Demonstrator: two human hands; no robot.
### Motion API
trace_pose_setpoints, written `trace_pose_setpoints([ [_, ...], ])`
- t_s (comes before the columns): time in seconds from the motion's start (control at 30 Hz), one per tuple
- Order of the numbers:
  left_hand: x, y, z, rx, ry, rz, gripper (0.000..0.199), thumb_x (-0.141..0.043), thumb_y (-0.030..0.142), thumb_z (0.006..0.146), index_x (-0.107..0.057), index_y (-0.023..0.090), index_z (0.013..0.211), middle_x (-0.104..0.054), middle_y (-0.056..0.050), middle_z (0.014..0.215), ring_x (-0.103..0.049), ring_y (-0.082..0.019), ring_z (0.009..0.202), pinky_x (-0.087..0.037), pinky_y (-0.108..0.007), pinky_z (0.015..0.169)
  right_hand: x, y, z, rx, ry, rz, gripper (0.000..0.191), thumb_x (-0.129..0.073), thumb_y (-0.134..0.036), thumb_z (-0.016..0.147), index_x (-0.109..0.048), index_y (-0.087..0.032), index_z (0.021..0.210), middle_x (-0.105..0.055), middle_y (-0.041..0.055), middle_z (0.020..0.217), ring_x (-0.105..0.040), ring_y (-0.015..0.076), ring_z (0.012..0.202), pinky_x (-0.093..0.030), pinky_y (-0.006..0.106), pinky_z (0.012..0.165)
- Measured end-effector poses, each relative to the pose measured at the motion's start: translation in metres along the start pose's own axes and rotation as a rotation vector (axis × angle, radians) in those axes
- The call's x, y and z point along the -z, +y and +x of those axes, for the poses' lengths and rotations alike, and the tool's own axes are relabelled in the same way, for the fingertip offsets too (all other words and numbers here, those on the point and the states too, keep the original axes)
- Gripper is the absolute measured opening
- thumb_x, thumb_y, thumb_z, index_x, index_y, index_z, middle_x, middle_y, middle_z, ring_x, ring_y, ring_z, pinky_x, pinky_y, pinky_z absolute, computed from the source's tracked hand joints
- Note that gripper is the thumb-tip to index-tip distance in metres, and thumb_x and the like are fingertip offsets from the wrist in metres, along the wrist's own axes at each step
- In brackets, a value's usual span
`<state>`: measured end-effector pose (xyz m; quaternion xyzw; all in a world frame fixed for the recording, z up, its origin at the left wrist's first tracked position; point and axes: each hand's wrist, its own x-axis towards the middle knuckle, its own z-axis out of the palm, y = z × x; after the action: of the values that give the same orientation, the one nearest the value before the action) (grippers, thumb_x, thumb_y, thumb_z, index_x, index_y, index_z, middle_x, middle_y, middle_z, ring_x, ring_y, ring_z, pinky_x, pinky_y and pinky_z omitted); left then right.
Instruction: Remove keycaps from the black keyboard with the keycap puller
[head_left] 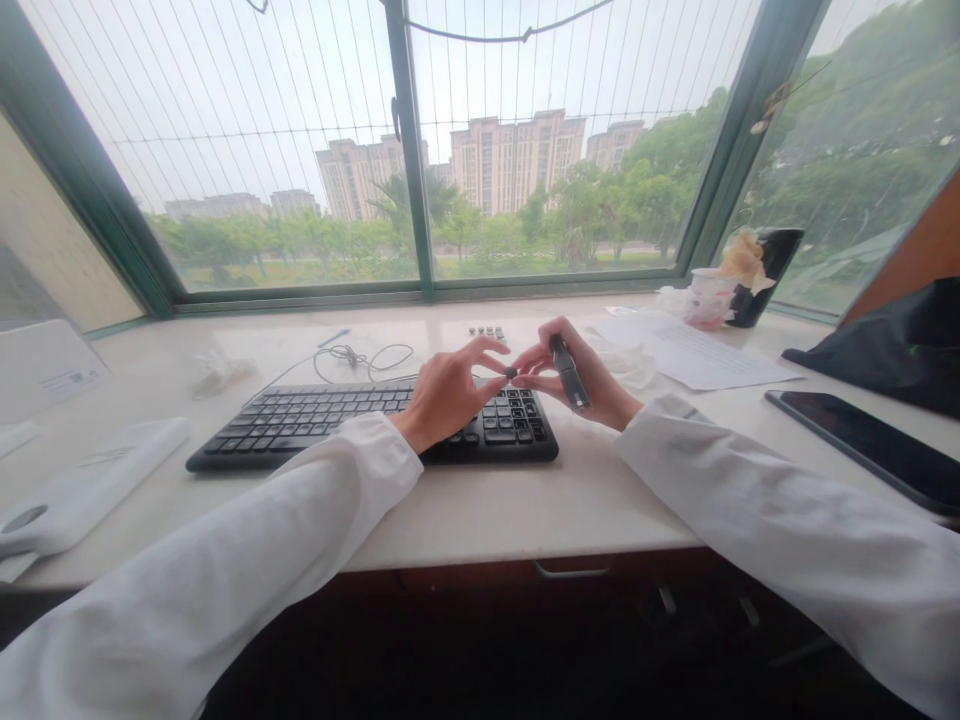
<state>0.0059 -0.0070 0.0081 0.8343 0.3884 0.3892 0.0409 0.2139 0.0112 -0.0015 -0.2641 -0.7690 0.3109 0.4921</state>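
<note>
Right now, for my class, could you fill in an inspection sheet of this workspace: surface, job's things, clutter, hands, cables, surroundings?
Surface: pale desktop before a window.
Job's things: black keyboard, partly hidden by the left hand; small dark piece; more small pieces behind.
Clutter: papers, cup and phone on the right.
Hands: left and right hand meet at the small dark piece; the right also holds a dark pen-like tool.
Cables: thin cable, looped behind the keyboard.
Surroundings: trees and buildings outside.

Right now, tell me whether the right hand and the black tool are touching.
Touching. The head view shows the black tool held in the right hand, lying against it.
</note>
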Motion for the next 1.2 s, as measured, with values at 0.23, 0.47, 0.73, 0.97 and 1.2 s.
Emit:
trace_pose_setpoints([
  [0.23,-0.002,-0.002,0.0,0.009,-0.003,0.059,0.032,-0.06,0.041,0.089,-0.056,0.026,0.116,-0.075,0.001,0.095,-0.069,-0.016,0.075,-0.047,-0.026,0.064,0.002,0.008,-0.001,0.03,-0.021,-0.057,0.051,-0.079,-0.042,0.071,-0.033,-0.027,0.088,-0.071,-0.0002,0.09,-0.069,0.021,0.081,-0.056,0.043,0.079],
  [0.47,0.007,-0.018,0.003,0.036,-0.064,0.379,0.026,-0.059,0.038,0.087,-0.062,0.024,0.108,-0.073,-0.002,0.082,-0.068,-0.023,0.077,-0.047,-0.033,0.07,0.01,0.015,0.004,0.031,0.078,-0.258,0.049,-0.075,-0.048,0.075,-0.033,-0.027,0.088,-0.073,0.0051,0.091,-0.063,0.0182,0.071,-0.05,0.036,0.071],
  [0.73,0.016,-0.026,0.007,0.08,-0.146,0.612,0.03,-0.05,0.039,0.09,-0.064,0.019,0.109,-0.071,-0.009,0.084,-0.067,-0.027,0.08,-0.048,-0.035,0.069,0.028,0.049,0.051,-0.09,-0.003,-0.629,0.051,-0.07,-0.06,0.073,-0.035,-0.026,0.089,-0.075,0.0054,0.086,-0.064,0.0197,0.062,-0.047,0.032,0.062],
  [0.97,0.024,-0.022,0.007,0.117,-0.142,0.669,0.028,-0.047,0.036,0.091,-0.066,0.016,0.099,-0.07,-0.012,0.084,-0.068,-0.029,0.086,-0.047,-0.035,0.069,0.02,0.084,0.109,-0.091,-0.118,-0.659,0.05,-0.075,-0.049,0.067,-0.036,-0.026,0.089,-0.075,0.0061,0.086,-0.07,0.023,0.075,-0.051,0.032,0.07],
  [1.2,0.026,-0.023,0.009,0.137,-0.096,0.682,0.027,-0.048,0.032,0.09,-0.068,0.015,0.092,-0.069,-0.013,0.082,-0.069,-0.029,0.085,-0.047,-0.035,0.066,0.013,0.117,0.129,-0.197,-0.093,-0.693,0.043,-0.075,-0.028,0.063,-0.038,-0.025,0.087,-0.074,0.0017,0.078,-0.07,0.0218,0.074,-0.05,0.032,0.073],
])
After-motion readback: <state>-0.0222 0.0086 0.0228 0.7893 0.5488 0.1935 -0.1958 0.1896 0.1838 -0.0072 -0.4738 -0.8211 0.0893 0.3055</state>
